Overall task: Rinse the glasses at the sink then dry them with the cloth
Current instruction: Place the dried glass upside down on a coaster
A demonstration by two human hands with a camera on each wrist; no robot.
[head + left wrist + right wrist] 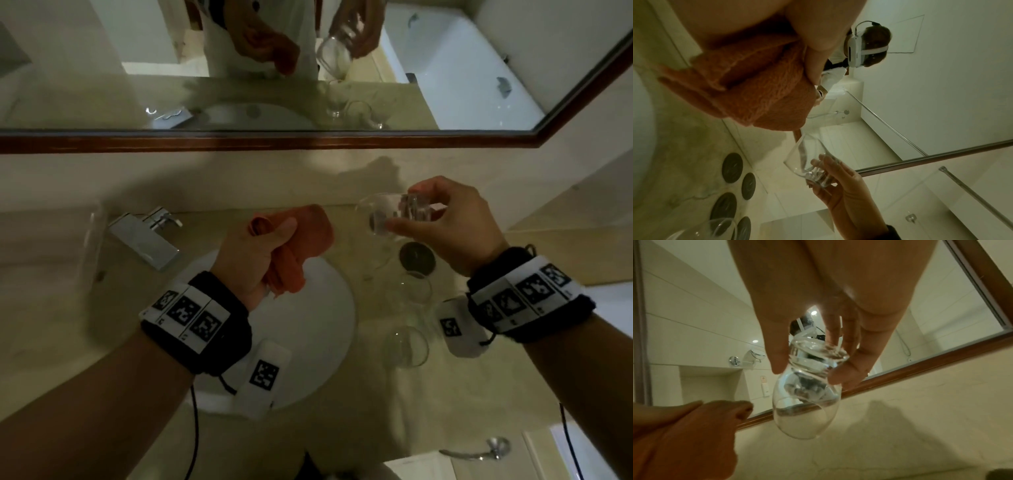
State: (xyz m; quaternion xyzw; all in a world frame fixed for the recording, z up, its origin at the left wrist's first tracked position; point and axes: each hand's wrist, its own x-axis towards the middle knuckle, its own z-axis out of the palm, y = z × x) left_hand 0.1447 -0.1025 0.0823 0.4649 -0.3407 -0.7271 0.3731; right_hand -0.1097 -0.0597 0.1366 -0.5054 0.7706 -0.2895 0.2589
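Beside the sink [318, 329], two glasses [407, 346] and coasters [417, 256] stand.

Your left hand [255, 250], left of frame centre, is fisted round the orange cloth [305, 240]. Your right hand [452, 226], right of centre, pinches the base of a glass [383, 214] with thumb and fingertips.

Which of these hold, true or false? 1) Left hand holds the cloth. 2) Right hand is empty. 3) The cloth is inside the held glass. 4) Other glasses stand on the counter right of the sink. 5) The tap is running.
1) True: the left hand grips the orange cloth.
2) False: the right hand holds a glass by its base.
3) False: cloth and glass are apart.
4) True: the other glasses stand beside the sink.
5) False: no water shows at the tap.
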